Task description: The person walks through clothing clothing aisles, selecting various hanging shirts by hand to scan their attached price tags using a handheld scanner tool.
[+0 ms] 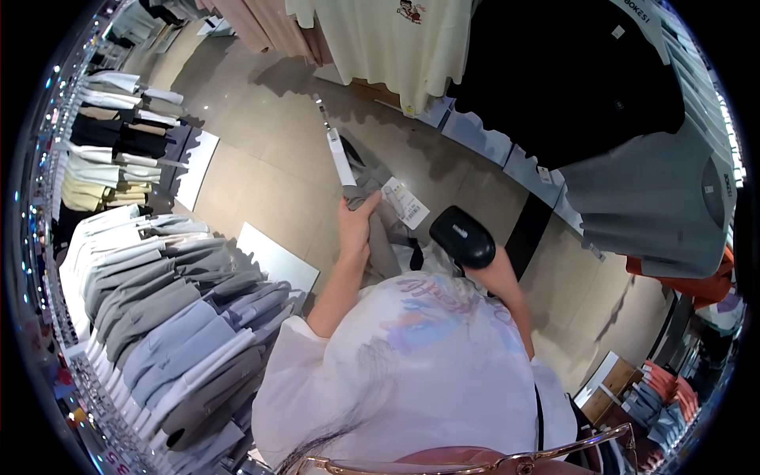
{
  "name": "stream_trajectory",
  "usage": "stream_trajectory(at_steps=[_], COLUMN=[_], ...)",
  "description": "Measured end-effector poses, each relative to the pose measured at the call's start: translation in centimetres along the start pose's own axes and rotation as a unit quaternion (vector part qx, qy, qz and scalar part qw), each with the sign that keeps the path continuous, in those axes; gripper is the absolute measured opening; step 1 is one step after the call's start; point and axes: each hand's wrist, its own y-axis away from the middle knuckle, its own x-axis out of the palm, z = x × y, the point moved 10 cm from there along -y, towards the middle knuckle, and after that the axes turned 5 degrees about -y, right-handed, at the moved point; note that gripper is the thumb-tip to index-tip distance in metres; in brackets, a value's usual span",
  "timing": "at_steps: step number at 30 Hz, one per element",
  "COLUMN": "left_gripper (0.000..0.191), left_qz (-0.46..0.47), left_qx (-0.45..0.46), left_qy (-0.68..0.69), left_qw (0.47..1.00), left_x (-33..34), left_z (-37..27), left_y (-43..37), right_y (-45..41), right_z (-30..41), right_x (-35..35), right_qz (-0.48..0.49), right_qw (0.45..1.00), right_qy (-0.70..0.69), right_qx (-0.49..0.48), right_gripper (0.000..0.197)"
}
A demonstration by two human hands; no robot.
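In front of my waist, my left hand (356, 225) grips a grey garment (383, 252) near its top, with the thumb lying across the cloth. A white hanger bar (340, 159) with a metal hook (322, 111) extends from the garment away from me. A white paper price tag (405, 203) with a printed barcode hangs just right of the thumb, facing up. My right hand (488, 274) holds a black handheld barcode scanner (463, 237). The scanner covers most of the fingers, and its head lies close to the tag without touching it.
A rack of folded-over shirts on hangers (172, 297) runs along the left. At the right hang a black T-shirt (570, 77) and a grey T-shirt (653, 196). A cream T-shirt (386, 47) hangs ahead. Beige floor tiles (255, 148) stretch between the racks.
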Motion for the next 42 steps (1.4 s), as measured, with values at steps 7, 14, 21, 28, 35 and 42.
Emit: stream_trajectory(at_steps=[7, 14, 21, 28, 35, 42], left_gripper=[0.040, 0.039, 0.039, 0.040, 0.042, 0.039], left_qz=[-0.019, -0.026, -0.033, 0.007, 0.089, 0.195], left_qx=[0.003, 0.016, 0.001, 0.011, 0.243, 0.315], left_qy=[-0.024, -0.031, -0.036, -0.072, -0.475, -0.717], left_qw=[1.000, 0.999, 0.999, 0.997, 0.841, 0.591], left_x=[-1.3, -2.3, -0.9, 4.1, 9.7, 18.5], left_z=[0.0, -0.1, 0.4, 1.3, -1.6, -8.7], left_y=[-1.6, -2.0, -1.1, 0.0, 2.4, 6.2], right_y=[0.7, 0.0, -0.2, 0.5, 2.9, 5.7], right_z=[1.4, -0.2, -1.2, -2.4, -4.5, -7.5], right_x=[2.9, 3.7, 2.8, -2.0, -11.5, -18.8], right_qz=[-0.015, -0.009, 0.002, -0.030, -0.142, -0.217], right_qw=[0.996, 0.997, 0.997, 0.994, 0.989, 0.973], right_qy=[0.088, 0.051, 0.027, 0.037, 0.031, 0.058], right_qx=[0.009, 0.051, 0.071, 0.094, 0.023, 0.043], right_gripper=[0.056, 0.059, 0.054, 0.048, 0.043, 0.039])
